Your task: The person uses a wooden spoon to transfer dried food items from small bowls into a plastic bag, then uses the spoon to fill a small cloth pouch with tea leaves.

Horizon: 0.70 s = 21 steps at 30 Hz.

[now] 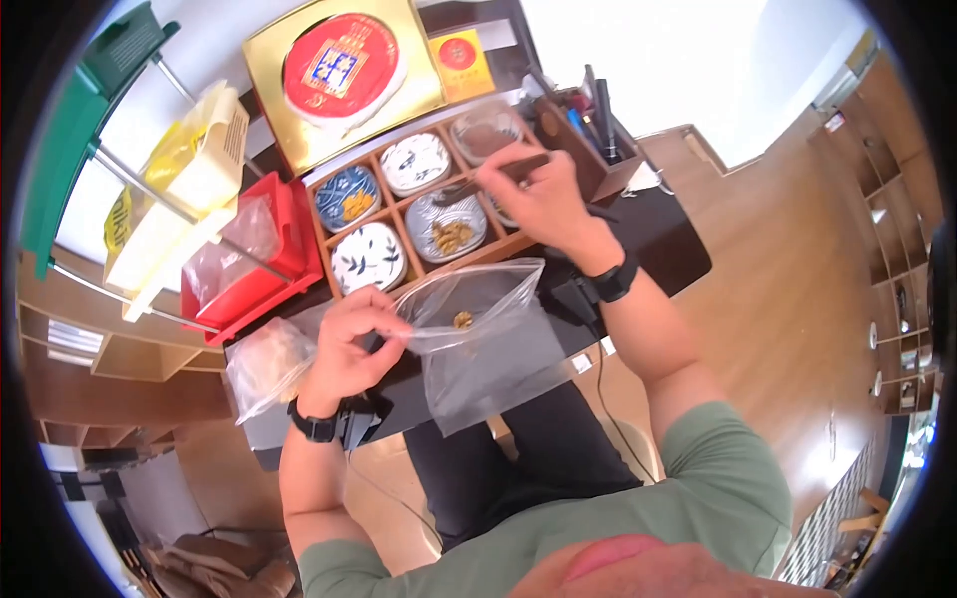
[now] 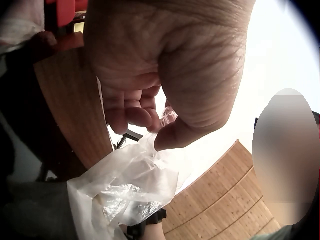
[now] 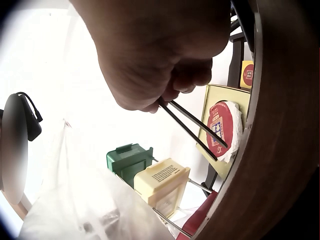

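My left hand (image 1: 354,344) pinches the rim of a clear plastic bag (image 1: 488,374) between thumb and fingers. The bag's mouth gapes, and a small golden-brown piece (image 1: 463,320) shows inside. In my right hand (image 1: 543,199) are dark tongs (image 3: 195,127), whose two slim prongs stand slightly apart. From the head view their tips point down at a grey patterned dish (image 1: 424,214) with several golden-brown pieces (image 1: 452,237) in it. The right wrist view shows nothing between the prongs.
A wooden divided tray (image 1: 394,204) holds several dishes, one a blue dish (image 1: 346,184) with orange-yellow bits. Behind it stands a gold box (image 1: 269,75) with a red round package. A red bin (image 1: 299,234) stands left, a pen holder (image 1: 598,164) right. Another filled bag (image 1: 269,364) lies at left.
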Motion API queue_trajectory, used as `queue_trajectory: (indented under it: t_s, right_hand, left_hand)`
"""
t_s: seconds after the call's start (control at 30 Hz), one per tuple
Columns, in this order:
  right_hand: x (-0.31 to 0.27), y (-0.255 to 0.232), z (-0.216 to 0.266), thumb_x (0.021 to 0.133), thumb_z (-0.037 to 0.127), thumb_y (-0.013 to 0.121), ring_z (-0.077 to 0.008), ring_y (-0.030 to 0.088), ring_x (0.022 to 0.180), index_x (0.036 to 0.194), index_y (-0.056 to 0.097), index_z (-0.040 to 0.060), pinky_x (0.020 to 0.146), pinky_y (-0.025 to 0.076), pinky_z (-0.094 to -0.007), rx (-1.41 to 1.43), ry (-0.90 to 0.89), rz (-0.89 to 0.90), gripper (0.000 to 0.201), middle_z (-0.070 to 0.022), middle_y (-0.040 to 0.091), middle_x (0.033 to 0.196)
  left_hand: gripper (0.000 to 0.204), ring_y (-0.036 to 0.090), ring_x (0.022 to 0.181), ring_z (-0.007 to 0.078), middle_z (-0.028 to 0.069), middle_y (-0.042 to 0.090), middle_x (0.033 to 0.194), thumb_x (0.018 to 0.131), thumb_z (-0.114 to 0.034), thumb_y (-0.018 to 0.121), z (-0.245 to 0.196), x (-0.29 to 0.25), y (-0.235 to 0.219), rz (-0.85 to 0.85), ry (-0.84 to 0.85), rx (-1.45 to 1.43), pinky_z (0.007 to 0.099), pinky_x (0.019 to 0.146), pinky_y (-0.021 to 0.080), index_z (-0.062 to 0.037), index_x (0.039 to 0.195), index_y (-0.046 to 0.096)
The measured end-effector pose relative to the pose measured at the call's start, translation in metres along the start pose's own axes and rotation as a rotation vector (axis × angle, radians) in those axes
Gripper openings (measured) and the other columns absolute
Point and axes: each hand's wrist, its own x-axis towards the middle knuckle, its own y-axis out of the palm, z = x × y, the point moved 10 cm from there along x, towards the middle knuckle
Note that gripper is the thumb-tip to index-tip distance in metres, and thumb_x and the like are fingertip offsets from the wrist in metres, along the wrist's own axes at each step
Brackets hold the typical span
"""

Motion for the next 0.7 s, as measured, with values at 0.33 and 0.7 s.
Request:
queue_trajectory:
  t_s: [0.33,0.7]
  right_hand:
    - [-0.002,0.019,0.007,0.089,0.011,0.076,-0.0066,0.06,0.063,0.093,0.072,0.0015,0.056,0.045,-0.0231,-0.025,-0.042,0.163,0.011,-0.004,0.068,0.073]
    - [-0.003,0.014,0.007,0.087,0.015,0.076,-0.0166,0.065,0.058,0.089,0.071,0.0031,0.056,0.05,-0.0288,-0.036,0.008,0.134,0.013,-0.0084,0.07,0.07]
  left_hand:
    - [0.023,0.057,0.075,0.0132,0.0048,0.06,0.084,0.073,0.011,0.07,0.01,-0.003,0.003,-0.004,-0.051,-0.062,0.0241,0.067,0.043,-0.0044,0.09,0.073]
    - [0.02,0.055,0.08,0.0145,0.0051,0.058,0.088,0.075,0.012,0.07,0.01,-0.003,0.004,0.019,-0.072,-0.059,0.0256,0.071,0.043,-0.0029,0.088,0.072]
